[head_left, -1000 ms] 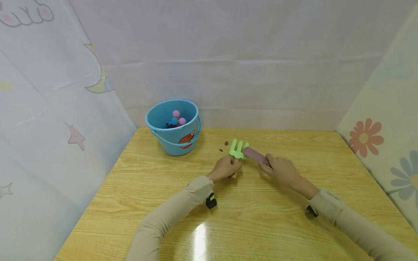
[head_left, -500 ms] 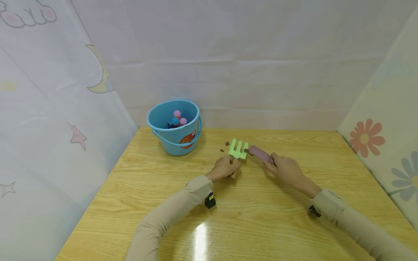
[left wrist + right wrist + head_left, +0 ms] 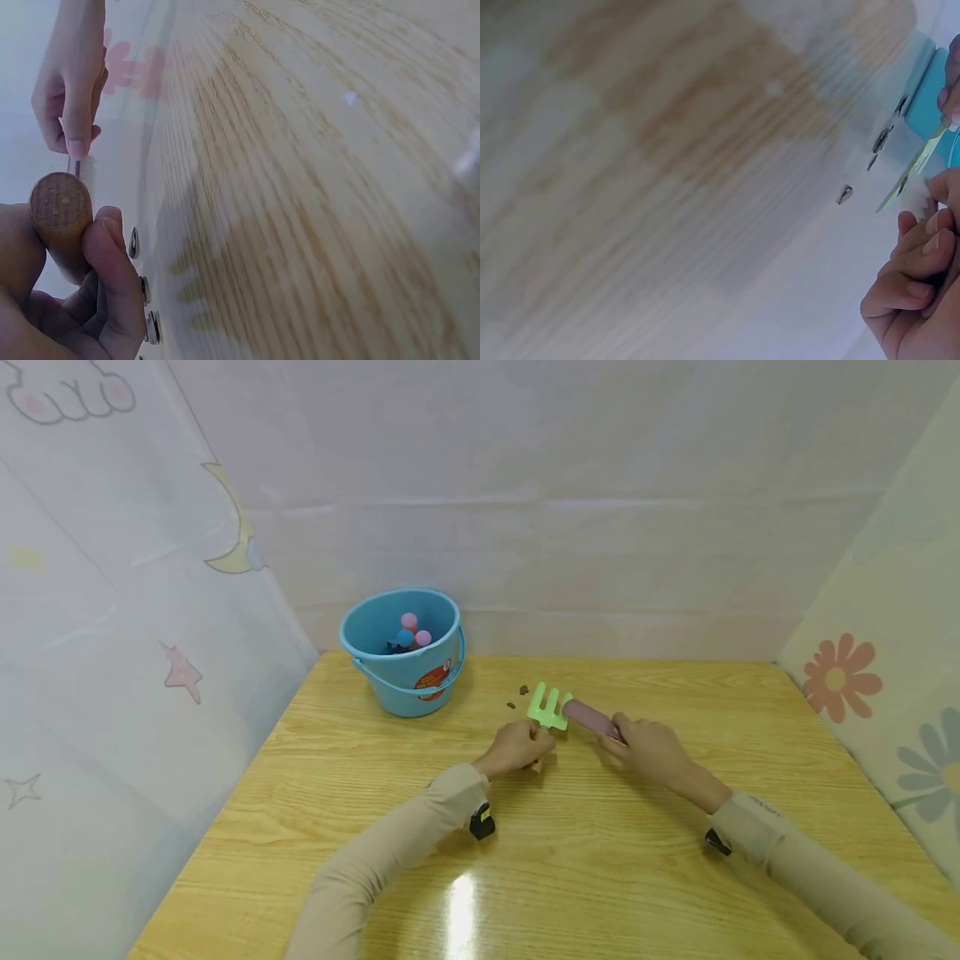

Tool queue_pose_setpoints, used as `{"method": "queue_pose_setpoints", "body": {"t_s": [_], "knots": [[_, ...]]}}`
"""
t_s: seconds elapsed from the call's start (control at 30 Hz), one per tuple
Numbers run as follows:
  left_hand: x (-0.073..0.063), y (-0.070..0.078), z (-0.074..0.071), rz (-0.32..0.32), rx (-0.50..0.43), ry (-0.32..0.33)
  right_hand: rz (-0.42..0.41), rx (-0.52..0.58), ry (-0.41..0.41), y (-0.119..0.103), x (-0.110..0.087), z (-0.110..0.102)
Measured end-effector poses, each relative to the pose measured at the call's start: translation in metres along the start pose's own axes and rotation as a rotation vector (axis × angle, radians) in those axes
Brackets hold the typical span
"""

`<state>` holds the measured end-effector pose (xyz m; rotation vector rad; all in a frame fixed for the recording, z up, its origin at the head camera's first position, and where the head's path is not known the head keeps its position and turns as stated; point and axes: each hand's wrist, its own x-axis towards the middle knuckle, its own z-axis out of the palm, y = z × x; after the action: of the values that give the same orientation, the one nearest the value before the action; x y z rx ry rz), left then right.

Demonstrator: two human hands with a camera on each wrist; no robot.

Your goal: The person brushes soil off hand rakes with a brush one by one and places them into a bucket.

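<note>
My left hand [image 3: 516, 746] grips the wooden handle [image 3: 61, 217] of a small hand fork [image 3: 548, 717] with light green prongs, held over the table. My right hand [image 3: 654, 753] holds a brush [image 3: 591, 717] with a mauve back, slanting down left so that its tip overlaps the fork's right prong. White bristles [image 3: 918, 199] show beside the green metal in the right wrist view. Small dark brown bits [image 3: 523, 691] lie on the table left of the prongs. More of these dark bits [image 3: 882, 139] appear in the right wrist view, near the fork.
A blue bucket [image 3: 405, 681] with a lowered handle stands at the back left, with pink and blue round-ended things [image 3: 408, 621] inside. The wooden table [image 3: 360, 777] meets a pale cloth wall [image 3: 600, 577] behind. Patterned cloths flank both sides.
The brush first moved right, off the fork, showing dark bits beside the prong, then came back left over that prong. The left hand keeps the fork nearly still, its prongs tilting slightly.
</note>
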<state>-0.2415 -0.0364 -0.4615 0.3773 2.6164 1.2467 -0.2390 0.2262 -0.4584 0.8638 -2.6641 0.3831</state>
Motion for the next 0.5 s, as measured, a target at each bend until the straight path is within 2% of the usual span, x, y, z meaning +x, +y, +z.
{"method": "queue_pose_setpoints", "body": {"t_s": [0.2,0.37,0.5], "knots": [[-0.001,-0.001,-0.004,0.004,0.037,0.007,0.048,-0.025,0.019,0.005,-0.003,-0.002],[-0.003,-0.003,-0.01,0.01,0.07,0.028,0.093,-0.013,-0.024,0.011,-0.008,-0.002],[-0.005,-0.002,-0.014,0.028,0.056,0.034,0.117,0.009,-0.059,0.014,-0.01,-0.001]]}}
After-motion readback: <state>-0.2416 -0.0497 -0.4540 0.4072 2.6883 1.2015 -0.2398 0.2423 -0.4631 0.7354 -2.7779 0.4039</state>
